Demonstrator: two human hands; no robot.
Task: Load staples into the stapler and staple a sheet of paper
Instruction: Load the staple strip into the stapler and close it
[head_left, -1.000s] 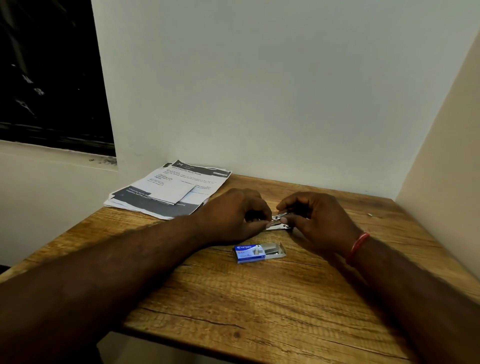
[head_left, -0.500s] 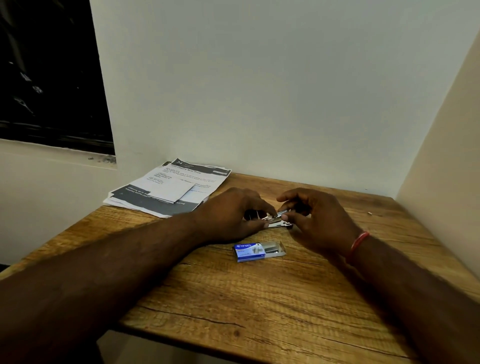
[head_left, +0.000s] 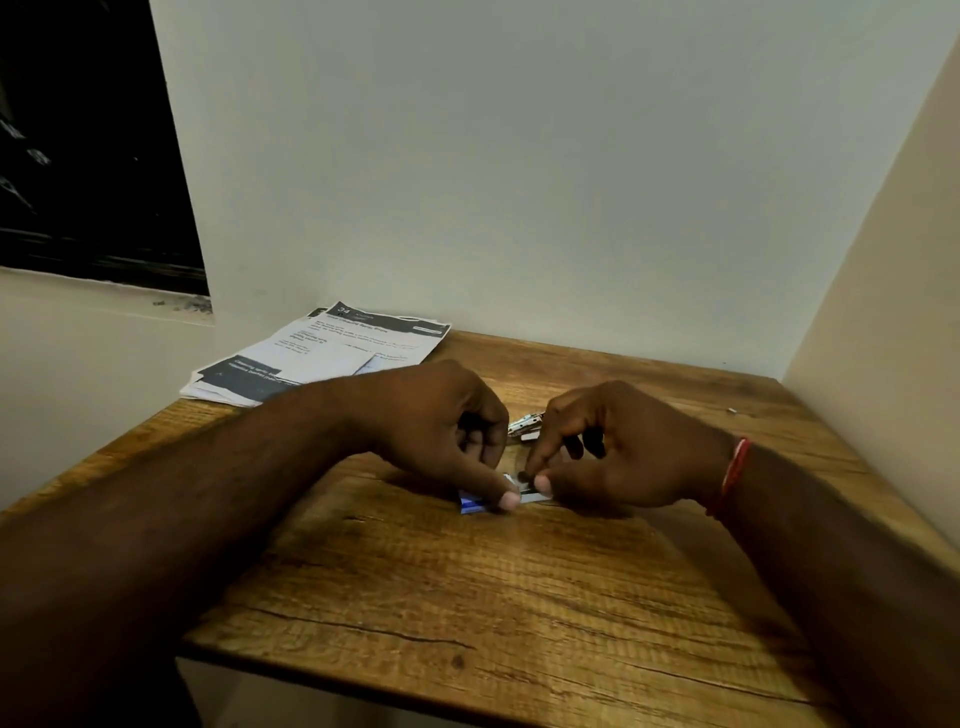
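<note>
While both pinch the blue staple box (head_left: 474, 505), left hand (head_left: 447, 426), right hand (head_left: 618, 447), stapler (head_left: 525, 426) lying behind on table (head_left: 519, 597)

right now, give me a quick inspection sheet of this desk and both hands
surface: wooden table, grain cracks near the front, set in a wall corner
job's things: stapler lying behind the hands, partly hidden; blue staple box on the table; printed papers stacked at the far left corner
clutter: one small speck on the far right, too small to tell
hands: left hand pinches the staple box; right hand has its fingertips at the box's open end, red band on the wrist
cables: nothing seen
surroundings: plain walls, dark window on the left
</note>
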